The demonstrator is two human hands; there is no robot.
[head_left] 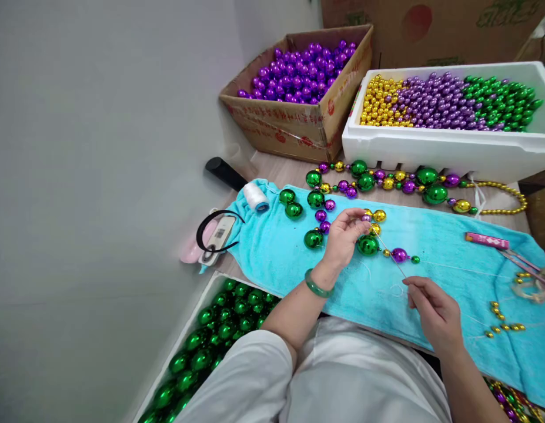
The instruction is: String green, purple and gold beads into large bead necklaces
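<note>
Our left hand [343, 238] pinches a small purple bead [366, 218] between thumb and fingertips, above the blue towel [276, 258]. Our right hand [435, 314], over the towel's near part, grips the lower end of a thin straight strand [390, 254]; needle or thread, we cannot tell. On the towel by our left hand lie gold beads [379, 215] and a big green bead [368, 245]. The beads look light, hard and slick, apt to roll; we'd take them by the sides, holes clear. Beyond the towel stands a white foam box [431, 150].
</note>
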